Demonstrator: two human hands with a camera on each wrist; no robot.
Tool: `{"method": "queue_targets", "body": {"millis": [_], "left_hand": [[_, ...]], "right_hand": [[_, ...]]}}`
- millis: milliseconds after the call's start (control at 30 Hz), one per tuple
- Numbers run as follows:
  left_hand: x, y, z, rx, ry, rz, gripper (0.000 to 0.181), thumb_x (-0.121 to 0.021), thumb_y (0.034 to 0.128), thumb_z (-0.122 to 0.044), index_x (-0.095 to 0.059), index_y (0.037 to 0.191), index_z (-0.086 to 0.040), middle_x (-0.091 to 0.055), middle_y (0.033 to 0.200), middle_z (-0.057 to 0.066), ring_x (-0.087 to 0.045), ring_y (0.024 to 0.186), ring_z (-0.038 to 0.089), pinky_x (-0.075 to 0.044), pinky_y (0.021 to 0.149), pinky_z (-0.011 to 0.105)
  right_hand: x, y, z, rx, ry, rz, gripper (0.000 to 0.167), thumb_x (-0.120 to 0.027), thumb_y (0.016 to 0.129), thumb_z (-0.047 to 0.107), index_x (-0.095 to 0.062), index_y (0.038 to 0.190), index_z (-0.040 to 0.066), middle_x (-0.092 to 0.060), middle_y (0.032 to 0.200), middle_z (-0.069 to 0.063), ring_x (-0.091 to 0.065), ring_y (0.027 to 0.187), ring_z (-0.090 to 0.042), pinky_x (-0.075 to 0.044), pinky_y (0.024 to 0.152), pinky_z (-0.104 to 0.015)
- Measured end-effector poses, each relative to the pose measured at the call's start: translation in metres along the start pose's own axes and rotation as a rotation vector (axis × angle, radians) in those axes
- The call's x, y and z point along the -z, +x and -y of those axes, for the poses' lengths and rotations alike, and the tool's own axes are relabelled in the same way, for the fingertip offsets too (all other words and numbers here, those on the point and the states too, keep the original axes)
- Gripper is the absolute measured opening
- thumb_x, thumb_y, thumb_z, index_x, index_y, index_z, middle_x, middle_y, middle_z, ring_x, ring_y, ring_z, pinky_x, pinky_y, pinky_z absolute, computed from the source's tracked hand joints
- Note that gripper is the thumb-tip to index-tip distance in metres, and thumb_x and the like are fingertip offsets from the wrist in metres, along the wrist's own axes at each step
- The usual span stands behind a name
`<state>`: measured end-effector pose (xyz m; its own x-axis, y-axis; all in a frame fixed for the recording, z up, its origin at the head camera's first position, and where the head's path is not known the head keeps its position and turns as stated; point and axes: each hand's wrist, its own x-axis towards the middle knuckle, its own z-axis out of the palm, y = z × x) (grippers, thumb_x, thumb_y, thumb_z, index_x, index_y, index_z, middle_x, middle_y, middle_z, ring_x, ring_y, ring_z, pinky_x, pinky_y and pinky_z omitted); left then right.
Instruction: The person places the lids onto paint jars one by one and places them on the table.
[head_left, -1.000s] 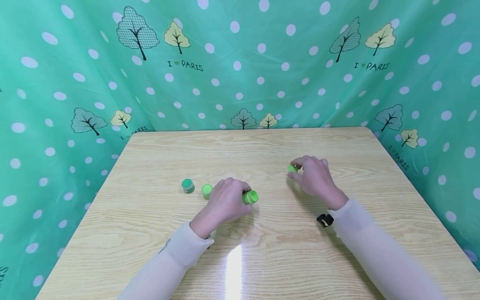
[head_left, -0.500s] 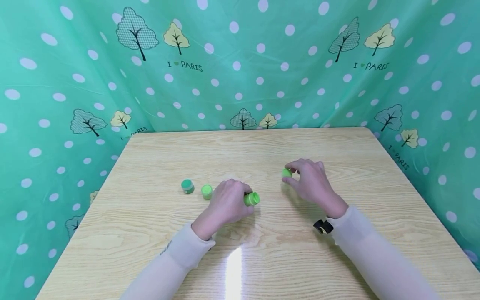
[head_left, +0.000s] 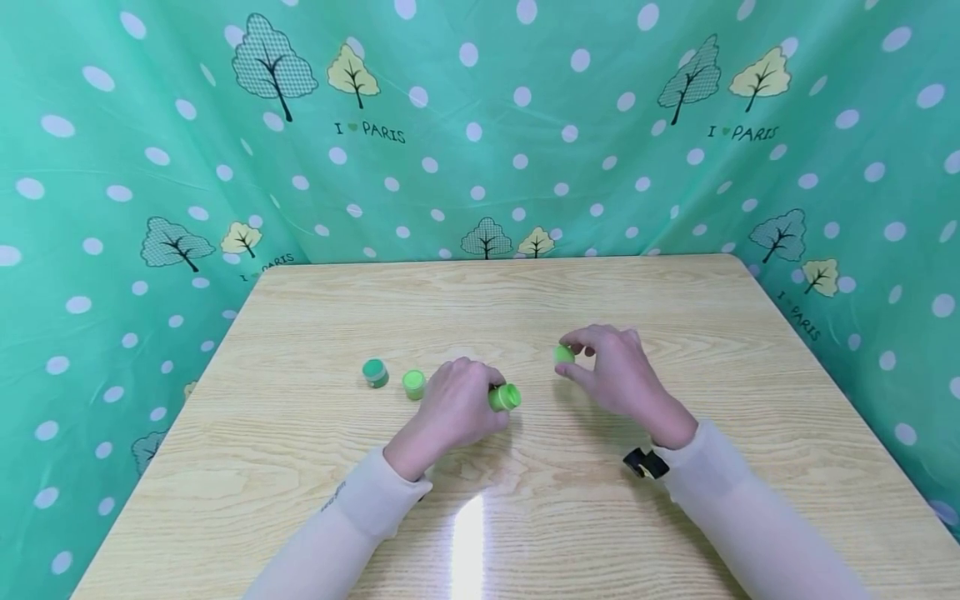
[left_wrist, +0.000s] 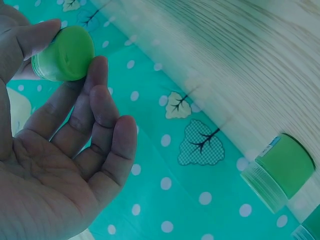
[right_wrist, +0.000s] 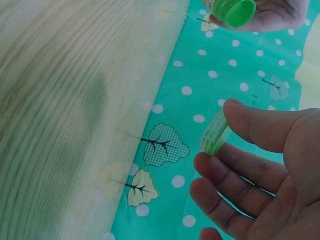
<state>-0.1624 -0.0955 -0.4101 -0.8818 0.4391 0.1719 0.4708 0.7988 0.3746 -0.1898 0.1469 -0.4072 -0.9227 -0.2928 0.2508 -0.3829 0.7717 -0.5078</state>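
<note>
My left hand (head_left: 457, 402) holds a small light-green jar (head_left: 505, 397) tilted over the table, its uncapped mouth facing right. In the right wrist view, the green interior of this jar (right_wrist: 239, 14) shows through the round opening. Thumb and fingertips of the left hand (left_wrist: 60, 165) grip its sides. To the right, my right hand (head_left: 615, 371) pinches a light-green lid (head_left: 563, 356) by its edge between thumb and fingers. The lid (right_wrist: 214, 134) stands on edge, apart from the jar. Both things are held above the table.
Left of my left hand stand a capped light-green jar (head_left: 413, 384) and a capped dark-green jar (head_left: 375, 372). They are on a light wooden table (head_left: 480, 308). A green dotted curtain (head_left: 517, 125) hangs behind the table and at its sides.
My right hand has moved left and slightly nearer me with the lid, narrowing the gap to the jar. My left hand has shifted only slightly right.
</note>
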Motion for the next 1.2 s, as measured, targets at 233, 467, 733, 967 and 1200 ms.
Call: {"method": "queue_targets", "body": {"millis": [233,467,733,967,1200], "left_hand": [[0.000,0.001,-0.002,0.003,-0.001,0.001,0.014,-0.083,0.0696,-0.013,-0.070,0.069,-0.020,-0.054,0.059,-0.011,-0.048,0.061,0.013,-0.043,0.062,0.030],[-0.001,0.003,-0.004,-0.004,-0.020,0.002,0.015,-0.083,0.0705,-0.012,-0.069,0.069,-0.019,-0.053,0.057,-0.011,-0.046,0.057,0.010,-0.043,0.057,0.028],[-0.001,0.005,-0.005,-0.014,-0.045,-0.001,0.023,-0.081,0.0711,-0.009,-0.064,0.063,-0.020,-0.049,0.054,-0.011,-0.041,0.052,0.008,-0.040,0.050,0.024],[-0.001,0.006,-0.006,-0.010,-0.017,0.003,0.026,-0.082,0.0708,-0.012,-0.061,0.061,-0.023,-0.049,0.054,-0.011,-0.043,0.057,0.011,-0.041,0.059,0.029],[-0.001,0.007,-0.008,0.006,-0.016,0.011,0.026,-0.083,0.0703,-0.013,-0.060,0.061,-0.023,-0.048,0.054,-0.011,-0.044,0.057,0.011,-0.040,0.058,0.029]], "right_hand": [[0.000,-0.003,0.007,0.011,0.030,0.022,0.033,-0.083,0.087,0.021,-0.075,0.116,0.008,-0.072,0.099,-0.002,-0.059,0.090,-0.021,-0.031,0.085,-0.044],[-0.002,-0.006,0.012,0.028,0.039,0.043,0.033,-0.083,0.087,0.023,-0.075,0.116,0.008,-0.072,0.100,-0.002,-0.060,0.090,-0.023,-0.034,0.087,-0.045],[-0.002,-0.009,0.017,0.059,0.059,0.050,0.033,-0.083,0.087,0.021,-0.076,0.116,0.007,-0.073,0.103,-0.003,-0.062,0.092,-0.025,-0.039,0.088,-0.046],[-0.002,-0.010,0.021,0.088,0.081,0.061,0.032,-0.084,0.086,0.021,-0.076,0.115,0.009,-0.074,0.105,0.000,-0.063,0.093,-0.022,-0.039,0.089,-0.045],[-0.004,-0.013,0.025,0.135,0.106,0.076,0.030,-0.085,0.085,0.019,-0.077,0.113,0.011,-0.074,0.101,0.006,-0.062,0.092,-0.017,-0.039,0.088,-0.044]]}}
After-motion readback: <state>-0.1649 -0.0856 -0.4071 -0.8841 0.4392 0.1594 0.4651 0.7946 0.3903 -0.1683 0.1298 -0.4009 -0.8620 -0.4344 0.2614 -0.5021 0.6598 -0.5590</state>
